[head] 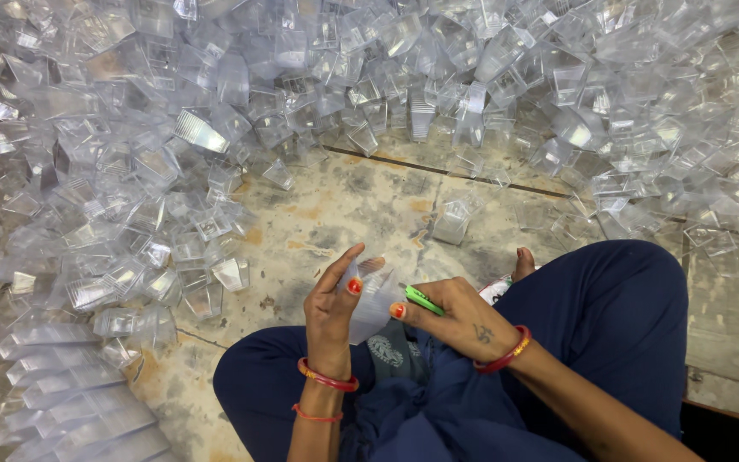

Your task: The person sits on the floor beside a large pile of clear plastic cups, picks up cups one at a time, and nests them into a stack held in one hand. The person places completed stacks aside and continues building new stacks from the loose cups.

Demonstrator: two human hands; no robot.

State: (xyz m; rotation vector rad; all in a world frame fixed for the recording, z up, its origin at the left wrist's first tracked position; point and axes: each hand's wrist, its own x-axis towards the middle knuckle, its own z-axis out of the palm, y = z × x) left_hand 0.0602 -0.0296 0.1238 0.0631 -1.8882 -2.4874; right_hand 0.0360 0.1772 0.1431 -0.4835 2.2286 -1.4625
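Clear plastic container (371, 299) is held upright in left hand (333, 301); right hand (455, 316), gripping green tool (423, 299), should work slowly on its near right edge.

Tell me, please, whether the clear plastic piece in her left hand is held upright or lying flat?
Upright: the left hand holds the clear plastic piece on edge above the lap.

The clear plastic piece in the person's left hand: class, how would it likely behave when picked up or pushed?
The clear plastic piece probably weighs little, since the left hand holds it with fingers alone. It looks thin-walled, so likely flexes or cracks if squeezed. Its glossy surface suggests it would slide easily on the stone floor.
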